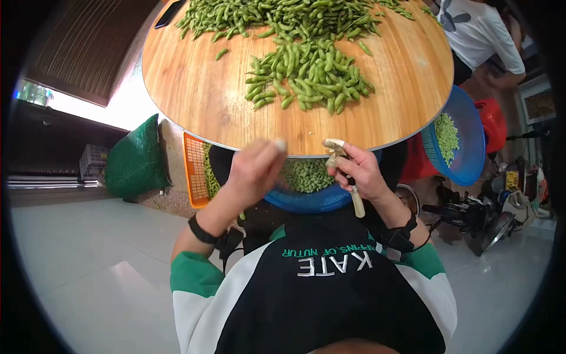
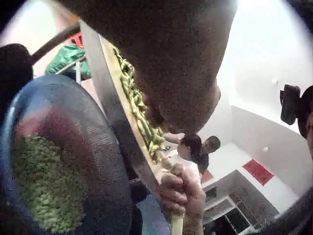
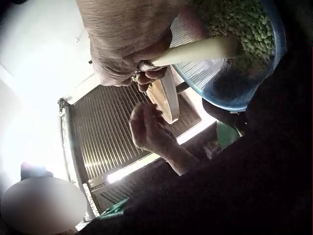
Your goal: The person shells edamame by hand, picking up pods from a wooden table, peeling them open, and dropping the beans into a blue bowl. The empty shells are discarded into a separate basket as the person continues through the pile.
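In the head view my right hand (image 1: 364, 174) grips a tool with a cream handle (image 1: 358, 203), its fingers curled round it near the table edge. The tool's working end is hidden among the fingers. White wraps cover some fingertips. Blurred, my left hand (image 1: 253, 171) is at the table edge, fingers bent; I cannot tell whether it pinches anything. The right wrist view shows this left hand (image 3: 151, 132) curled, apart from the right. Below both hands sits a blue basin (image 1: 306, 203) of shelled green beans. A small heap of edamame pods (image 1: 309, 76) lies ahead on the round wooden table (image 1: 194, 100).
A larger pod pile (image 1: 283, 15) covers the table's far side, with a phone (image 1: 170, 13) at its left. An orange basket (image 1: 193, 171) and a green sack (image 1: 138, 159) stand left. At right are another blue basin (image 1: 471, 138), a red stool (image 1: 492, 121) and another person (image 1: 477, 35).
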Tool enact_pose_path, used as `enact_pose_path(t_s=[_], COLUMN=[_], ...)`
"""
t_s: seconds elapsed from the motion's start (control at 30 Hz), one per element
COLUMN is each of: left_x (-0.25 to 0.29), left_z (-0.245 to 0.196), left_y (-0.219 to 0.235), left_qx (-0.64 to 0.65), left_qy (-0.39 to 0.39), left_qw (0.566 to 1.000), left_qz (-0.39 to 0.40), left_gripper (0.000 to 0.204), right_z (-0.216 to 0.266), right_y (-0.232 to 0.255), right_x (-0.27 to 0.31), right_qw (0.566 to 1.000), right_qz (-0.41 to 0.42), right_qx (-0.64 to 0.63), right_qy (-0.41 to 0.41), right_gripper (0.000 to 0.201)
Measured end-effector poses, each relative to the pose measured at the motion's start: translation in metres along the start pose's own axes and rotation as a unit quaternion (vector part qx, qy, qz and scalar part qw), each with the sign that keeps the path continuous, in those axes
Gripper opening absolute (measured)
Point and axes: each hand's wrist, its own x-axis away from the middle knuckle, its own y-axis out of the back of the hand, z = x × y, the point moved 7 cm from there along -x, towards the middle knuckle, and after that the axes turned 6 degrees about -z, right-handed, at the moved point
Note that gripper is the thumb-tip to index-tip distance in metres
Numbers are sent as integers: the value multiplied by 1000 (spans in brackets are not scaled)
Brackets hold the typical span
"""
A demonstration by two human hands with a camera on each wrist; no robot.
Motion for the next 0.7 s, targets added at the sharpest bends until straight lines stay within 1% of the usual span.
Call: enact_pose_path(t_s=[0.07, 0.1, 0.13, 0.17, 0.2, 0.27, 0.3, 0.37, 0.4, 0.47, 0.5, 0.57, 0.6, 0.67, 0.7], left_x=[-34, -46, -55, -60, -63, -67, -68, -62, -59, -54, -52, -42, -40, -31, -29], left_z=[12, 20, 34, 44, 47, 60, 60, 75, 76, 72, 69, 70, 64, 62, 60], left_y=[0, -7, -16, -23, -28, -39, -38, -37, -34, -24, -19, -14, -13, -14, -18], left_qx=[-54, -54, -83, -112, -112, -127, -129, -170, -173, -198, -202, -89, -91, 76, 129], left_qy=[-7, -13, 2, 17, 12, 68, 65, 174, 170, 129, 123, 216, 210, 276, 286], left_qw=[993, 993, 991, 988, 988, 988, 988, 970, 970, 972, 972, 972, 973, 958, 950], left_qz=[-101, -104, -105, -105, -105, -57, -55, -3, -1, -11, -9, 11, 13, -8, 1], left_gripper=[13, 13, 11, 11, 11, 17, 17, 19, 19, 20, 20, 14, 14, 17, 15], right_z=[1, 1, 2, 2, 1, 0, 0, -1, -2, -6, -3, 2, 3, -1, -1], right_y=[-3, -5, -5, -4, -2, 4, 5, 8, 9, 7, 6, 0, -1, -7, -9], right_x=[2, 3, 4, 4, 5, 5, 6, 7, 6, 5, 5, 7, 5, 4, 3], right_qw=[1000, 1000, 1000, 1000, 1000, 1000, 1000, 1000, 1000, 1000, 999, 999, 999, 998, 998], right_qz=[6, 10, 13, 17, 15, 7, 6, -5, -5, 6, 5, 34, 31, 48, 44], right_qx=[-7, 2, 10, 8, 8, -3, -6, -12, -16, -27, -32, -14, -18, -32, -36], right_qy=[4, 1, -2, 4, 8, 13, 16, 7, 11, 13, 19, 15, 21, 15, 17], right_gripper=[39, 39, 38, 38, 38, 37, 37, 36, 36, 35, 35, 38, 38, 38, 38])
